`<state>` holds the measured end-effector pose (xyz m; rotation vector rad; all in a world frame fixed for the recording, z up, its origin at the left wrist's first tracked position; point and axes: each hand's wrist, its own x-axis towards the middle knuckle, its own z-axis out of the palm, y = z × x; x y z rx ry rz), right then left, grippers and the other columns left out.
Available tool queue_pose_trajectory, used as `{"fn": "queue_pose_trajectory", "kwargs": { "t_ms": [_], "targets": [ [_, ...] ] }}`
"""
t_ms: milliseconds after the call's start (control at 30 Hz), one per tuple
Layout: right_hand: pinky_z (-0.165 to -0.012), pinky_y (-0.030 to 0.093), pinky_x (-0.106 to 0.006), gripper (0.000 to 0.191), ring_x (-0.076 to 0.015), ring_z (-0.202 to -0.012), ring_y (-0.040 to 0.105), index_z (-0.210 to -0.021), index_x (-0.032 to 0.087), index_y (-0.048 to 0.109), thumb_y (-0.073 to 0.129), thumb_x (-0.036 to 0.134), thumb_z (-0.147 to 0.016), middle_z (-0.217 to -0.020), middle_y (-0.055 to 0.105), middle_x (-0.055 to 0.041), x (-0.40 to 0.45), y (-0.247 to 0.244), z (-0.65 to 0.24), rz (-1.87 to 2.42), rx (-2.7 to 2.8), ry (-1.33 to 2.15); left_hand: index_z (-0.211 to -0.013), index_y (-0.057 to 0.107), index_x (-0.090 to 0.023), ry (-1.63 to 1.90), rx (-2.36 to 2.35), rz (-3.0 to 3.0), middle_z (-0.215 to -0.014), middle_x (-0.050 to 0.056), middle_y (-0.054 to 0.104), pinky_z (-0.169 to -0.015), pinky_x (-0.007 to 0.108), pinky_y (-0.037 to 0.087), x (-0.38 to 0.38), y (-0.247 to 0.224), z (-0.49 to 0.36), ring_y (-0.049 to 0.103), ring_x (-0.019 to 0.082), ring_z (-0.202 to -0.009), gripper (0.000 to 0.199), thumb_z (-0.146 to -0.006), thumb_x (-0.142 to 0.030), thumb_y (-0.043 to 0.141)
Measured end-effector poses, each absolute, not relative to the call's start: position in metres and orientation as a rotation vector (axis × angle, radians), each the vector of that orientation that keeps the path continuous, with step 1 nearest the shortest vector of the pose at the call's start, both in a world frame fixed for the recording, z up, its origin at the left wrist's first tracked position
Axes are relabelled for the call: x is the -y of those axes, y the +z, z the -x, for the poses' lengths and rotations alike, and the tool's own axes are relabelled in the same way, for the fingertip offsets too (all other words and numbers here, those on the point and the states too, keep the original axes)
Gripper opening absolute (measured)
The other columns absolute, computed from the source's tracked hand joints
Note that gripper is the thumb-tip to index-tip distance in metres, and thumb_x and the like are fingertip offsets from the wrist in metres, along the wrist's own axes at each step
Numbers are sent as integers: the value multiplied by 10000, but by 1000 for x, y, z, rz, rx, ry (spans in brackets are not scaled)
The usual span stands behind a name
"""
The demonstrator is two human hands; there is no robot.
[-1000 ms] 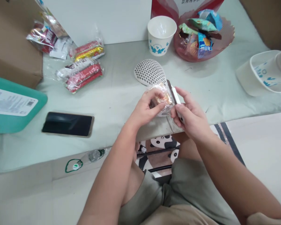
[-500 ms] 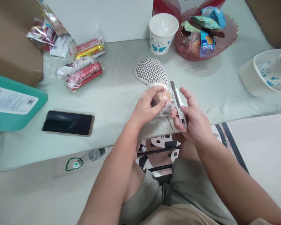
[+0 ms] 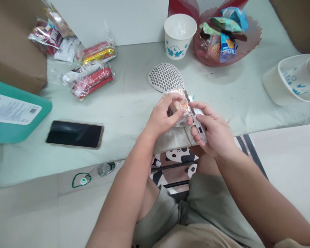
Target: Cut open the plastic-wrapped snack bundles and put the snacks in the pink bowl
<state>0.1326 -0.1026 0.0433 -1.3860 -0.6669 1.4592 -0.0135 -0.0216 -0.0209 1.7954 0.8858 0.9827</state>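
Pale tablecloth (image 3: pixel 124 110) spreads under a white cup (image 3: pixel 179 38) and a plastic-wrapped snack (image 3: pixel 179 105), which the left hand (image 3: pixel 158 117) pinches. Beside it, the right hand (image 3: pixel 215 131) grips a slim knife (image 3: pixel 198 125).

1. Single view, from a camera worn on the head, directly above the person's lap (image 3: pixel 206 203).
2. It faces forward and steeply down onto the table (image 3: pixel 129 106), whose front edge slants up to the right.
3. Close range: the arms (image 3: pixel 126 179) enter from the bottom, with left hand (image 3: pixel 165 115) and right hand (image 3: pixel 213 129) near centre.
4. Floor (image 3: pixel 28 213) fills the lower left; the top edge crops a white box (image 3: pixel 113 20).
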Motion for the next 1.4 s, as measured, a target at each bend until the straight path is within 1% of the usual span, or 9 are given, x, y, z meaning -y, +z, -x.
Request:
{"fn": "queue_pose_trajectory", "kwargs": {
  "t_ms": [133,367,433,533,633,767,967,1200,1400],
  "targets": [
    [-297,149,-175,401,-34,-369,341,-1241,263,586,557,240,-842,-746,578,53,102,47,-129,1400,544,1491,-1088,598,-257,977,-906,-1769,-1141,41,682,-978,389,528,21,-21,13,639,224,-1061,197,-905,-273,671],
    [-314,124,-159,449,-26,-394,325,-1283,268,592,605,263,-835,-748,568,58,110,52,-128,1437,502,1527,-1060,597,-242,1003,-933,-1754,-1117,34,687,-977,386,512,20,-23,9,629,204,-1007,168,-905,-264,658],
    [-315,131,-154,471,-24,-397,329,-1298,268,593,627,274,-829,-754,574,59,116,52,-129,1455,486,1528,-1051,600,-234,1005,-931,-1755,-1112,35,692,-960,379,507,20,-24,8,624,200,-998,156,-906,-264,647],
    [-317,155,-152,484,-20,-399,326,-1294,267,603,661,284,-814,-764,584,60,125,49,-129,1465,469,1527,-1046,603,-228,998,-940,-1747,-1101,33,690,-913,363,508,19,-24,7,609,180,-919,153,-901,-253,645],
    [-324,171,-154,458,-17,-398,322,-1278,279,615,666,295,-824,-771,591,60,135,46,-128,1483,469,1510,-1045,601,-233,975,-971,-1734,-1083,22,674,-880,348,507,19,-24,6,578,155,-829,170,-885,-245,658],
    [-336,159,-160,422,-20,-398,343,-1265,289,618,649,327,-847,-791,587,57,143,40,-123,1503,461,1501,-1026,593,-237,979,-982,-1717,-1048,15,662,-873,343,499,18,-24,5,559,152,-799,162,-872,-224,641],
    [-358,249,-182,365,-19,-400,363,-1236,261,619,616,332,-878,-777,569,62,150,20,-109,1454,513,1440,-1026,576,-248,959,-1001,-1670,-1124,20,672,-857,326,491,18,-24,5,593,175,-914,182,-855,-224,633],
    [-360,245,-182,345,-16,-404,372,-1231,264,636,595,353,-900,-806,566,55,162,-1,-106,1447,559,1416,-1036,564,-255,935,-1013,-1612,-1029,4,627,-774,309,469,17,-25,5,487,140,-741,204,-844,-211,617],
    [-368,269,-193,376,-33,-424,419,-1228,226,626,610,403,-896,-800,564,46,170,-5,-105,1502,633,1425,-1074,562,-278,952,-1013,-1669,-1081,15,625,-794,304,477,14,-31,4,543,163,-841,208,-875,-271,622]
  ]
}}
